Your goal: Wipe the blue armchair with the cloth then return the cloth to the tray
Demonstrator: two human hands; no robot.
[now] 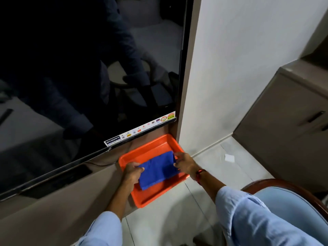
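Observation:
A folded blue cloth (158, 169) lies flat in an orange tray (154, 145) on a low beige shelf under a big television. My left hand (132, 172) pinches the cloth's left edge. My right hand (183, 162) pinches its right edge, with a red thread around the wrist. Both hands hold the cloth stretched over the tray's floor. The blue armchair (287, 206), with a dark wooden rim, shows at the lower right, partly hidden behind my right sleeve.
The dark television screen (85, 71) fills the upper left, its lower edge just above the tray. A white wall column (230, 68) stands to the right. A beige cabinet (287, 110) with a dark handle sits at far right. A scrap of paper (229, 158) lies on the tiled floor.

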